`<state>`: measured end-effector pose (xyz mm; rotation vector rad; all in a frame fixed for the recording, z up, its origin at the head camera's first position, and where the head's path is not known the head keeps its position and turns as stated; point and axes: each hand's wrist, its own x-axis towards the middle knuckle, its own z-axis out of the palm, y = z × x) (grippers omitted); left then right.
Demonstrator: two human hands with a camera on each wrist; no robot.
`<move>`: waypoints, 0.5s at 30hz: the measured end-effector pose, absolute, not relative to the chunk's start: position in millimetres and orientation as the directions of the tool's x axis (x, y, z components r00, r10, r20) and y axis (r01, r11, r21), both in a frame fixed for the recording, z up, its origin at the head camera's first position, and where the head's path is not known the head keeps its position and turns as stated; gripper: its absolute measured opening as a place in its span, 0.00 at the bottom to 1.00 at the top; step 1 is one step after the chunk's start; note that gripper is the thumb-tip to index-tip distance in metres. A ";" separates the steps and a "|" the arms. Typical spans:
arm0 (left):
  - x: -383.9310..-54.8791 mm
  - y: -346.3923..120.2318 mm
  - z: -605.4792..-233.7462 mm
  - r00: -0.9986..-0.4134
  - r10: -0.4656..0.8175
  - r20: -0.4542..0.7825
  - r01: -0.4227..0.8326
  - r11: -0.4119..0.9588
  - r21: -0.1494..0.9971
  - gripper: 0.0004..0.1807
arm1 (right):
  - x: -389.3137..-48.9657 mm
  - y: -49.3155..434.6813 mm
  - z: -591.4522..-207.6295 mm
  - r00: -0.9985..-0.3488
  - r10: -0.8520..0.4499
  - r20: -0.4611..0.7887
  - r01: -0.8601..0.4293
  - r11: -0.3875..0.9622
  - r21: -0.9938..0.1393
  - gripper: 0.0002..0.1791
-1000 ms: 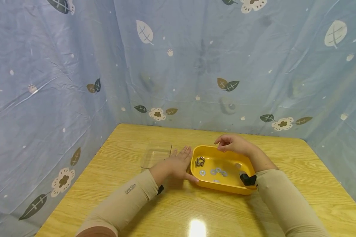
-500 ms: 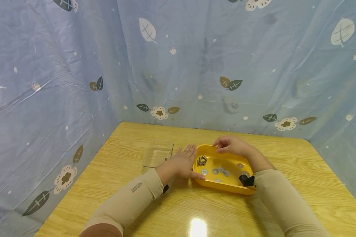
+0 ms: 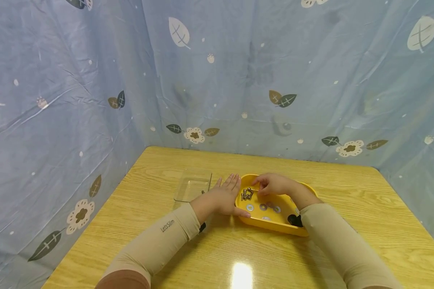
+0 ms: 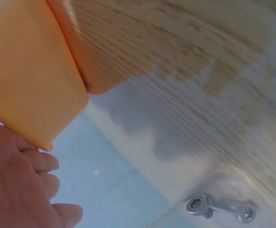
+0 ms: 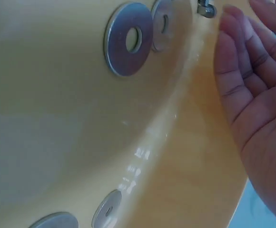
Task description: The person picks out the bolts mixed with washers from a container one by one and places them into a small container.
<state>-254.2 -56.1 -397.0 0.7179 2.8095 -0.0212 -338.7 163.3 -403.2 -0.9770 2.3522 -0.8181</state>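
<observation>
A yellow plastic bin (image 3: 275, 226) holds several socket-head bolts (image 3: 246, 195) at its left end and several flat washers (image 3: 250, 207) across its floor. My left hand (image 3: 221, 199) rests along the bin's left side, fingers straight and thumb over the front rim. Inside the bin, my right hand (image 3: 275, 185) hovers beside the bolts, fingers loosely bent. In the right wrist view its thumb stands apart from the fingertips, with nothing between them. One bolt head (image 5: 206, 9) shows near those fingertips, and a large washer (image 5: 116, 54) lies farther off.
Left of the bin stands a clear plastic box (image 3: 191, 185), partly behind my left hand. Two socket-head bolts (image 4: 200, 205) lie in it in the left wrist view. The wooden table (image 3: 188, 261) is bordered by a blue patterned curtain (image 3: 217, 80).
My right hand has moved left and down from the bin's far rim to the bolts. My left hand stays against the bin's left side. The head view has shifted slightly.
</observation>
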 end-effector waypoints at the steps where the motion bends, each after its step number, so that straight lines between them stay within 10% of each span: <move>1: -254.4 -56.6 -397.4 -0.850 0.472 -0.232 0.475 0.879 0.047 0.65 | -339.3 162.1 -404.7 -0.634 -0.750 -0.188 -0.485 0.576 -0.658 0.22; 15: -255.5 -58.3 -398.3 -0.847 0.478 -0.233 0.480 0.876 0.054 0.66 | -343.2 152.6 -418.6 -0.603 -0.769 -0.210 -0.571 0.601 -0.560 0.25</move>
